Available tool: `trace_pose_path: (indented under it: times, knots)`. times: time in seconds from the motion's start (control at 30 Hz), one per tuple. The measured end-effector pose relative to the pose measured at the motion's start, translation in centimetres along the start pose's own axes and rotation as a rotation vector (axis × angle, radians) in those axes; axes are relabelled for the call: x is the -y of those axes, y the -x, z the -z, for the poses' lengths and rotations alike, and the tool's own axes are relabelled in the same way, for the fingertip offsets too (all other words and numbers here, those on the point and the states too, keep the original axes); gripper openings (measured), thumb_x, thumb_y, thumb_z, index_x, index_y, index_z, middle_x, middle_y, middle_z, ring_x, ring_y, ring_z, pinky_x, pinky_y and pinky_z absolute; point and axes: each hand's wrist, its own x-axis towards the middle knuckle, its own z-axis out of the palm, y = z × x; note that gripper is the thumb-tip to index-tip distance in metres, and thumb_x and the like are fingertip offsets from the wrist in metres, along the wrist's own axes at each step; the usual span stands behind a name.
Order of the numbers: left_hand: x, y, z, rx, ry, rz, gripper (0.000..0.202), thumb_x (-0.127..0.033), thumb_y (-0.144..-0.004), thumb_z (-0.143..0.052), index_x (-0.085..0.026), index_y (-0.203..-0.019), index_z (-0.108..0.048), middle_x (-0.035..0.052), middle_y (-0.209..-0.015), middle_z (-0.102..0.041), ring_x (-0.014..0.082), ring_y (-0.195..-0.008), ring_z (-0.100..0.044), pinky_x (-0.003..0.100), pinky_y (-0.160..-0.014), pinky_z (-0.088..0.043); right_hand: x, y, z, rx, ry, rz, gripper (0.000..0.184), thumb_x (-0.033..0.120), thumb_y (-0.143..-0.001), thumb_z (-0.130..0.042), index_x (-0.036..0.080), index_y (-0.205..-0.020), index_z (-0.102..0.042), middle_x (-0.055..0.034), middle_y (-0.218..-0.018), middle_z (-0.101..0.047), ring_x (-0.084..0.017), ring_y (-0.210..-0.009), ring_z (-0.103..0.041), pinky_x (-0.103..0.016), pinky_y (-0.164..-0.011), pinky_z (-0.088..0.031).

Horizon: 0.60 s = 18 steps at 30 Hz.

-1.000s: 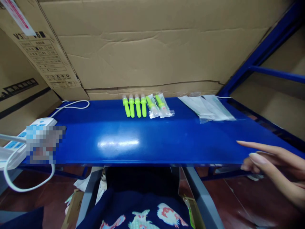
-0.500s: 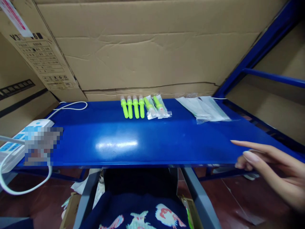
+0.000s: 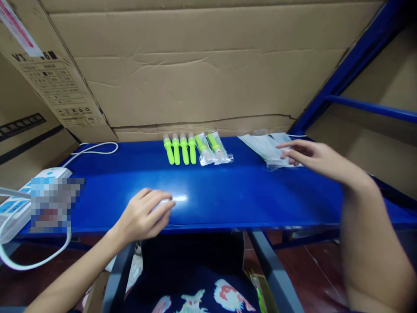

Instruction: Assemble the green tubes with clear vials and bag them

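My right hand (image 3: 304,154) is over flat clear plastic bags (image 3: 260,145) at the back right of the blue table. Its thumb and index finger are apart, and I cannot tell whether the fingertips touch the top bag. Above the table's front edge, left of centre, my left hand (image 3: 146,213) has loosely curled fingers and nothing visible in them. Several neon-green torch-shaped sticks (image 3: 184,150) with clear caps lie side by side at the back middle. Right beside them are two similar sticks in clear bags (image 3: 216,150).
The blue table (image 3: 228,195) has a cardboard wall (image 3: 208,87) behind it. A white power strip (image 3: 55,174) with cables and a blurred-out patch lie on the left. Blue metal bars (image 3: 374,108) rise at the right. Grey chair arms (image 3: 273,269) flank my lap.
My right hand has gone from the front right up to the flat bags at the back. My left hand has come into view from the lower left.
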Motion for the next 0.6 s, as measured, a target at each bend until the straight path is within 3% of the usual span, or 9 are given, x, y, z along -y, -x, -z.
trace_pose_path:
  times: [0.07,0.13,0.2,0.27,0.37,0.5,0.6]
  knots:
    - [1.3,-2.3,-1.1,0.076,-0.037,0.035,0.017,-0.022,-0.097,-0.05,-0.018,-0.11,-0.061,0.0099,-0.114,-0.068,0.0206,-0.099,-0.065,0.034,-0.078,-0.049,-0.1,-3.9,0.2,0.099,0.075,-0.079,0.036,0.042,-0.093,-0.055,0.016,-0.117,-0.064,-0.0102,-0.1,-0.069,-0.017,-0.078,-0.063,-0.03,-0.072,-0.051]
    - [3.1,-5.1,-2.6,0.229,-0.028,0.109,0.022,-0.027,-0.099,-0.046,-0.017,-0.112,-0.06,0.01,-0.117,-0.068,0.0222,-0.103,-0.065,0.036,-0.08,-0.048,-0.3,-7.6,-0.1,0.196,0.145,-0.16,0.035,0.034,-0.097,-0.052,0.009,-0.121,-0.061,-0.017,-0.115,-0.067,-0.018,-0.089,-0.064,-0.028,-0.073,-0.051]
    - [5.1,-7.6,-4.2,0.346,-0.029,0.182,0.027,-0.031,-0.098,-0.046,-0.016,-0.116,-0.06,0.0107,-0.122,-0.067,0.0239,-0.111,-0.063,0.038,-0.088,-0.047,-0.5,-10.5,-1.0,0.263,0.31,-0.266,0.039,0.032,-0.099,-0.051,0.005,-0.126,-0.059,-0.022,-0.126,-0.064,-0.022,-0.1,-0.064,-0.03,-0.077,-0.051]
    - [7.2,-9.3,-6.0,0.384,-0.088,0.249,0.034,-0.033,-0.098,-0.046,-0.014,-0.123,-0.06,0.0134,-0.129,-0.064,0.0269,-0.118,-0.06,0.041,-0.095,-0.046,-0.8,-12.1,-2.5,0.235,0.502,-0.302,0.048,0.04,-0.101,-0.048,0.002,-0.129,-0.059,-0.0256,-0.135,-0.059,-0.029,-0.117,-0.06,-0.034,-0.09,-0.048]
    - [9.6,-10.7,-8.7,0.4,-0.093,0.296,0.048,-0.042,-0.1,-0.045,-0.016,-0.139,-0.054,0.016,-0.145,-0.053,0.0306,-0.132,-0.052,0.047,-0.106,-0.042,-1.5,-12.1,-5.4,0.109,0.589,-0.339,0.072,0.049,-0.099,-0.048,-0.009,-0.142,-0.041,-0.0379,-0.144,-0.044,-0.043,-0.135,-0.045,-0.048,-0.103,-0.04]
    - [10.7,-11.6,-11.3,0.424,-0.066,0.316,0.056,-0.056,-0.098,-0.043,-0.032,-0.148,-0.047,0.0125,-0.158,-0.041,0.0368,-0.144,-0.039,0.059,-0.111,-0.033,-2.4,-10.8,-7.8,0.063,0.646,-0.297,0.068,0.051,-0.097,-0.048,-0.003,-0.139,-0.046,-0.0348,-0.136,-0.054,-0.044,-0.13,-0.051,-0.05,-0.099,-0.042]
    - [10.3,-12.2,-12.2,0.416,-0.07,0.301,0.065,-0.065,-0.093,-0.048,-0.031,-0.148,-0.047,0.0136,-0.158,-0.042,0.0394,-0.145,-0.036,0.061,-0.114,-0.028,-2.8,-10.9,-8.1,0.02,0.672,-0.264,0.064,0.05,-0.096,-0.05,0.0,-0.135,-0.05,-0.033,-0.13,-0.06,-0.043,-0.123,-0.057,-0.051,-0.097,-0.042]
